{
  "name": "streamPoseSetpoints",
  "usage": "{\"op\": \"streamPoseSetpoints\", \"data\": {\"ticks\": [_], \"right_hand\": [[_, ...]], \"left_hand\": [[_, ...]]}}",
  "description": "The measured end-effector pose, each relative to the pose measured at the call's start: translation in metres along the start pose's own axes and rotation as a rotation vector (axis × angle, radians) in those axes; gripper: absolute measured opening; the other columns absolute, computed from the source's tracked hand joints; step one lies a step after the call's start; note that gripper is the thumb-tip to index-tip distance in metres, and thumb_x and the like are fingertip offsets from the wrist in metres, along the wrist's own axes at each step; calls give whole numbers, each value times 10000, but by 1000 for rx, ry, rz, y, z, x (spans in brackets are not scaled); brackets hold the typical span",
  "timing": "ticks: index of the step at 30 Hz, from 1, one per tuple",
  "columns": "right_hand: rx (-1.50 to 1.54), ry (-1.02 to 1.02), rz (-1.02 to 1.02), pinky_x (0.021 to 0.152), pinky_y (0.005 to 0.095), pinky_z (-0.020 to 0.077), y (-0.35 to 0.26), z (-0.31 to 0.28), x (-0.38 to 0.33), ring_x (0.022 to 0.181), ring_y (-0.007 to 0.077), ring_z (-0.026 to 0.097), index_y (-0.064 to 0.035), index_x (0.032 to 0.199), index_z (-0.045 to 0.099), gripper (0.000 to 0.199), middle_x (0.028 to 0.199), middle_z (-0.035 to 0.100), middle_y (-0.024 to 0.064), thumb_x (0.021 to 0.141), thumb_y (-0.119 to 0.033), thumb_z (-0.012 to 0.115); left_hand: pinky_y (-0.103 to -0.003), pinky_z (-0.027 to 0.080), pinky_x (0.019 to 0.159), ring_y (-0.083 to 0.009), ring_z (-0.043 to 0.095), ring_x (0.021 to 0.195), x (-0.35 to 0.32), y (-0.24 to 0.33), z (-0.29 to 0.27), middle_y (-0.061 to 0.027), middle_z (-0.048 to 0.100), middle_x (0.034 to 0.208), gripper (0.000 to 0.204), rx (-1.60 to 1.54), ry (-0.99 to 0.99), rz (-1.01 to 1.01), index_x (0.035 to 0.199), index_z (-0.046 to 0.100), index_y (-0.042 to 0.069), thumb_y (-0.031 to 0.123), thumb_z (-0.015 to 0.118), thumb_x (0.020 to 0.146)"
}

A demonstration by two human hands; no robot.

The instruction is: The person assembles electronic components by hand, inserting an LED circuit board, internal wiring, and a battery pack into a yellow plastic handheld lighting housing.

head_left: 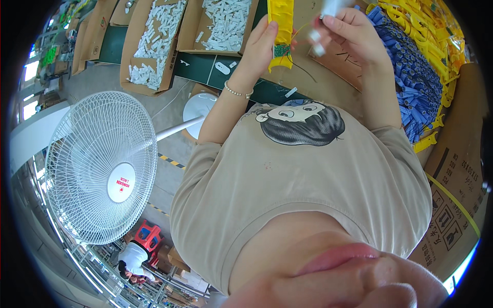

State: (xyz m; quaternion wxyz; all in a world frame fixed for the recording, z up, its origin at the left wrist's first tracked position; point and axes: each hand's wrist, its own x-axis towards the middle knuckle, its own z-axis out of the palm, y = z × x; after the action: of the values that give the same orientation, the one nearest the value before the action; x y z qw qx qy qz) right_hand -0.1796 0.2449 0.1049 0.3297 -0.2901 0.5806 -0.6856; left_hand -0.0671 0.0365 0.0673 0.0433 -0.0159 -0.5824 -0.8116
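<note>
My left hand point(261, 45) is closed round a long yellow plastic housing point(280, 21), held upright near the top of the view. A small green circuit board point(281, 50) sits at the housing's lower end, with thin wires coming off it. To the right, my right hand point(358, 37) pinches a white piece point(334, 7), smeared by motion, so its exact kind is unclear. Another white bit shows just below those fingers. Both hands are above a brown cardboard sheet point(300, 77) on the green bench.
Two cardboard boxes point(125, 77) of small white plastic parts point(224, 23) stand at the far left. Blue wrapped cylinders point(411, 77) and yellow housings point(436, 31) are piled at right, beside a large carton point(452, 169). A white fan point(102, 164) is at left; a person point(134, 256) sits behind.
</note>
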Motion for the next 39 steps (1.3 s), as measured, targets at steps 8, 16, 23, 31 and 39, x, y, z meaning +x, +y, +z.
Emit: {"op": "streamPoseSetpoints", "data": {"ticks": [8,16,23,31,39], "right_hand": [[194,-284,262,364,211,349,2,11,15,336,89,454,19,812,611,306,483,569,43,981,-226,540],[-456,307,-16,429,200,369,27,22,20,487,42,498,4,934,671,237,663,626,0,943,-226,615],[-294,224,-111,842,263,502,31,41,7,939,110,626,19,1135,648,302,1015,681,51,893,-160,674],[-51,22,-24,890,287,503,24,25,1,1032,154,632,29,1244,571,403,1117,665,98,921,-200,646],[306,-107,-22,931,319,502,22,29,-3,1057,175,632,26,1291,527,515,1154,648,115,903,-279,675]], "left_hand": [[-302,500,818,-139,599,936,-7,-10,-4,-86,616,1073,410,163,-93,91,1343,444,29,313,357,1060],[-281,478,874,-149,581,1023,-15,-16,-1,-75,585,1171,423,301,-129,121,1376,417,14,217,495,1013],[-358,497,910,-198,585,1068,-19,-11,16,-96,558,1245,661,143,-84,-21,1458,285,21,156,645,920],[-336,504,881,-239,626,1008,-13,8,-7,-95,654,1037,394,911,174,724,1115,676,29,13,777,733],[-334,524,840,-228,630,993,-13,-1,11,-76,628,1102,478,297,-6,448,1229,577,108,47,750,787]]}}
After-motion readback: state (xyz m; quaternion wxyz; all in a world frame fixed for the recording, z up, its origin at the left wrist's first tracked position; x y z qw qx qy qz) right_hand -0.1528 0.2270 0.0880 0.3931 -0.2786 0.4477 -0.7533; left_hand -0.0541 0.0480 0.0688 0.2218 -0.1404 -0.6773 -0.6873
